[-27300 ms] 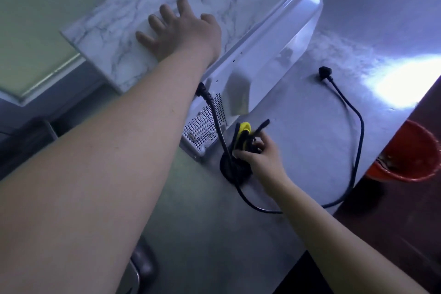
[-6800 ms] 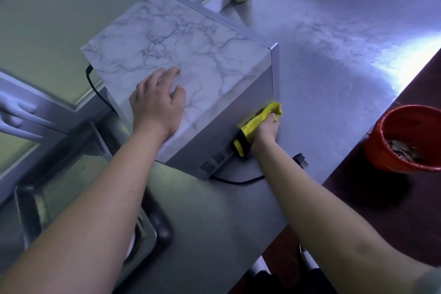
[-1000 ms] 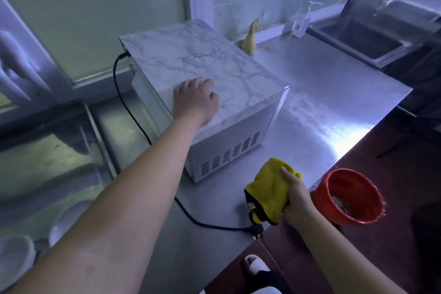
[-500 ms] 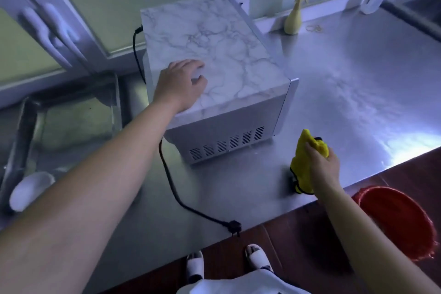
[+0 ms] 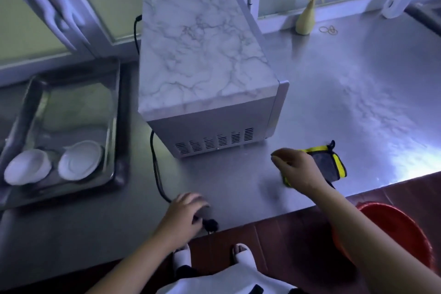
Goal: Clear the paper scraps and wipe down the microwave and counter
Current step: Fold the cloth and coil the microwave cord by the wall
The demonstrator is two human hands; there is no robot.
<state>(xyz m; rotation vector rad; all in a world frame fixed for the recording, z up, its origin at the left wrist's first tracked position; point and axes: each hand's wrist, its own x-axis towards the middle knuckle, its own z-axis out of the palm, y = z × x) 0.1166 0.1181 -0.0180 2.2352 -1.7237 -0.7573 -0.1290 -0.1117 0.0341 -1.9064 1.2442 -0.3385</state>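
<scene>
— Where's the yellow-edged grey cloth [image 5: 330,166]?
— Flat on the steel desk [image 5: 358,102], beside the marble-topped white microwave [image 5: 202,55], under the right hand [image 5: 298,170], fingers relaxed.
— And the left hand [image 5: 182,213]?
— Fingers curled round the black power cord [image 5: 155,162].

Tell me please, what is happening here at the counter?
A person is cleaning a steel counter. The right hand rests on a yellow-edged cloth lying on the counter, near the microwave. The left hand grips the microwave's black cord near its plug, at the counter's front edge. A red bucket stands on the floor below.
</scene>
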